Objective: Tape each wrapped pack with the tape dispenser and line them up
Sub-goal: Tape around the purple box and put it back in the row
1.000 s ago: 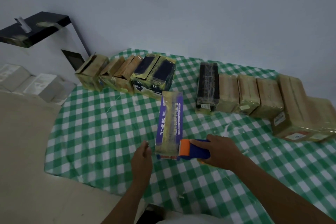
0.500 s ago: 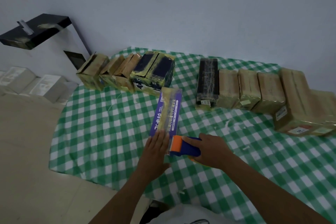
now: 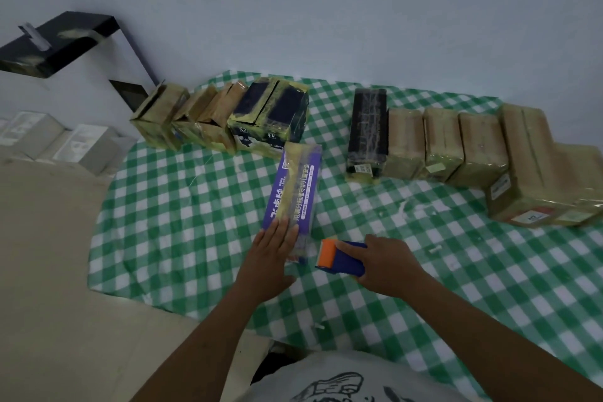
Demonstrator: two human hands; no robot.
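Head view: my left hand [image 3: 272, 254] presses flat, fingers straight, on the near end of the purple pack [image 3: 293, 189]. The pack lies on the checked surface [image 3: 195, 222], its long axis running away from me and tipped slightly right. My right hand [image 3: 388, 263] grips the tape dispenser [image 3: 341, 258] just right of that end.
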